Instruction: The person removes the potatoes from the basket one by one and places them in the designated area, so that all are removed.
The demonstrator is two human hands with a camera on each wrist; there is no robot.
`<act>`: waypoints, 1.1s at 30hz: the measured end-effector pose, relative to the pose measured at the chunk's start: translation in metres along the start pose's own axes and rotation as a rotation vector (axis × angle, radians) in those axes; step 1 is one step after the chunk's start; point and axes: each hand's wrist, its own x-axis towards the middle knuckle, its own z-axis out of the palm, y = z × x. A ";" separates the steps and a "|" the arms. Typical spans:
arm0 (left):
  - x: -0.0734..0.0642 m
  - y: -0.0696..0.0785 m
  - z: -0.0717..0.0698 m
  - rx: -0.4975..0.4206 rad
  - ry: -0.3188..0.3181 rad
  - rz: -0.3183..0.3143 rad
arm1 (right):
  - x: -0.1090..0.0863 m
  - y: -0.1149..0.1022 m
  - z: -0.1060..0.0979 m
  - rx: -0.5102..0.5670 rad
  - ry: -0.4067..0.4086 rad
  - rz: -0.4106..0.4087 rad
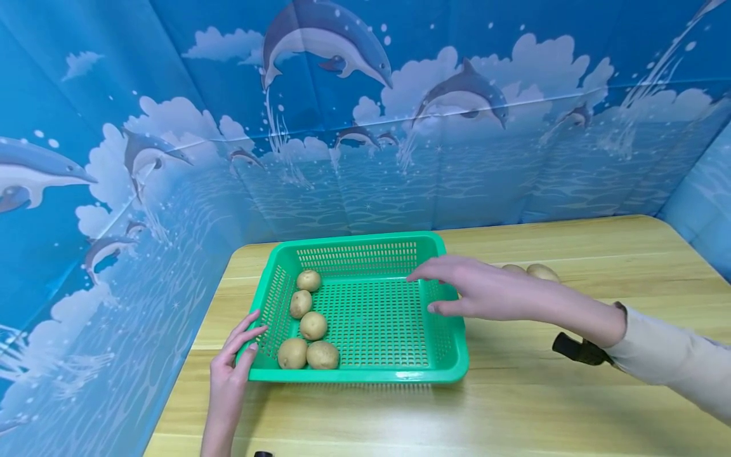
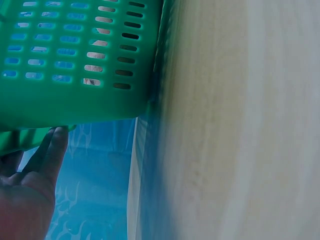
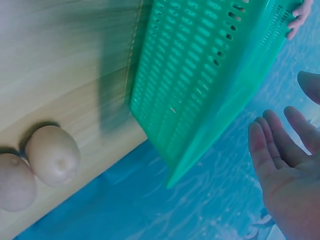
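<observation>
A green plastic basket (image 1: pixel 365 376) with slotted walls stands on the table. Several potatoes (image 1: pixel 313 325) lie along its left side and in the near left corner. My left hand (image 1: pixel 228 365) rests at the basket's left rim near that corner, its fingers extended across the edge; in the left wrist view its fingertips (image 2: pixel 60 132) meet the rim. Over the basket's right side hovers my right hand (image 1: pixel 474 289), fingers extended and thumb apart, holding nothing. Two more potatoes (image 1: pixel 542 273) sit on the table beyond my right forearm, partly hidden by it.
The wooden table (image 1: pixel 514 393) extends right of the basket and in front of it. A blue curtain printed with dolphins (image 1: pixel 457 178) hangs behind the table and along its left side. A dark strap (image 1: pixel 579 349) with a small device is on my right wrist.
</observation>
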 end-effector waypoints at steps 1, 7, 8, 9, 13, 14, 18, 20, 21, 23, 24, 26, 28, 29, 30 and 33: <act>0.000 0.000 0.000 0.001 -0.002 0.000 | 0.002 -0.001 0.000 0.001 -0.012 -0.007; 0.001 -0.002 -0.001 0.006 -0.005 -0.008 | 0.014 -0.004 -0.001 0.024 -0.078 -0.015; 0.001 -0.002 -0.001 0.006 -0.004 -0.009 | 0.016 -0.004 -0.001 0.024 -0.090 -0.017; 0.001 -0.002 -0.001 0.006 -0.004 -0.009 | 0.018 -0.004 -0.002 0.025 -0.102 -0.021; 0.000 -0.002 -0.001 0.004 -0.002 -0.011 | 0.027 -0.004 -0.003 0.027 -0.161 -0.016; 0.000 -0.002 -0.001 0.007 -0.002 -0.012 | 0.029 -0.004 -0.004 0.028 -0.174 -0.011; 0.000 -0.002 -0.001 0.006 -0.001 -0.012 | 0.039 -0.006 -0.007 0.037 -0.194 -0.008; 0.000 -0.002 -0.001 0.007 0.000 -0.011 | 0.045 -0.007 -0.008 0.036 -0.181 -0.015; 0.000 -0.002 -0.001 0.005 -0.001 -0.010 | 0.048 -0.007 -0.009 0.033 -0.172 -0.024; 0.000 -0.001 -0.001 0.004 -0.001 -0.010 | 0.054 -0.007 -0.009 0.028 -0.152 -0.037; 0.000 -0.001 -0.001 0.002 -0.002 -0.010 | 0.057 -0.007 -0.009 0.024 -0.145 -0.042; 0.000 -0.001 -0.001 0.002 -0.002 -0.011 | 0.064 -0.008 -0.009 0.015 -0.134 -0.048; 0.000 -0.001 -0.001 -0.001 -0.001 -0.012 | 0.070 -0.008 -0.009 0.010 -0.130 -0.049; 0.000 -0.001 -0.001 -0.002 -0.001 -0.011 | 0.073 -0.008 -0.009 0.014 -0.129 -0.045; 0.000 0.000 0.000 -0.003 -0.001 -0.010 | 0.076 -0.009 -0.008 0.019 -0.130 -0.044; 0.000 0.000 0.000 -0.009 0.002 -0.008 | 0.085 -0.010 -0.007 0.038 -0.143 -0.038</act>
